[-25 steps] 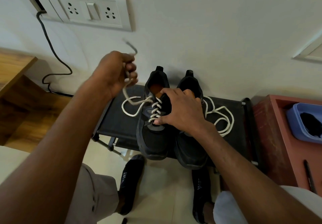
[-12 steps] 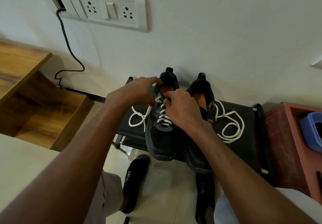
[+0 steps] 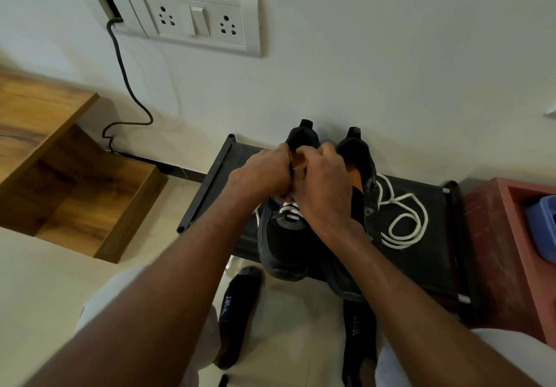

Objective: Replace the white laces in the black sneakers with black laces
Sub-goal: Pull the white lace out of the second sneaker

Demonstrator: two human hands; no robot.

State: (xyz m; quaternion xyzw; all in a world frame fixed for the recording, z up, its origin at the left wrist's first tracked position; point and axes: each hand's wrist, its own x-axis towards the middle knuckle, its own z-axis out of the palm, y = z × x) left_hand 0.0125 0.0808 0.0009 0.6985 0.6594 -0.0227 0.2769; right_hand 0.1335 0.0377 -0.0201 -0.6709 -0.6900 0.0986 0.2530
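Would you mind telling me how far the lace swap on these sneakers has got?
Done: the right-hand sneaker looks unlaced, its loose white lace coiled on the black rack. In hand: the left hand and right hand work at the top eyelets of the left-hand sneaker, which keeps white lace in its lower rows. Left: finishing that removal, then threading black laces, none visible.

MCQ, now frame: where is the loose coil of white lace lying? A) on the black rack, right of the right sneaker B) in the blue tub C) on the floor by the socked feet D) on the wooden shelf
A: the loose white lace lies coiled on the black rack, just right of the right sneaker, while both hands work at the left sneaker.
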